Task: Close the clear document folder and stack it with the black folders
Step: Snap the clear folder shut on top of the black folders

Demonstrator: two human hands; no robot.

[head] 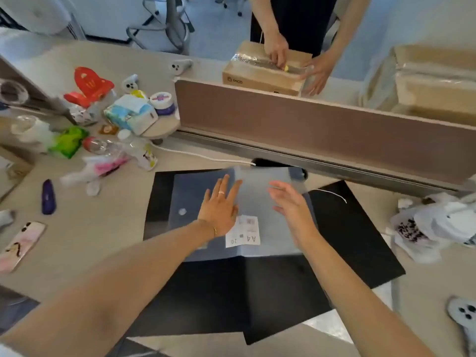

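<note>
The clear document folder (pixel 257 199) lies flat on top of black folders (pixel 257 292) in the middle of the desk, with a white A4 label (pixel 244 231) near its front edge. My left hand (pixel 219 204) rests flat on the folder's left half, fingers spread and a ring on one finger. Over the folder's right half my right hand (pixel 291 202) hovers, fingers apart and palm turned inward, holding nothing. Another black folder (pixel 355 233) sticks out to the right, angled, with a thin white cord (pixel 332 194) across it.
A brown desk divider (pixel 309 124) runs behind the folders. Clutter sits at the left: tissue pack (pixel 131 113), bottle (pixel 103 145), purple object (pixel 48 197), phone (pixel 20 243). Bags (pixel 432 225) lie at the right. Beyond the divider, a person's hands work on a cardboard box (pixel 262 73).
</note>
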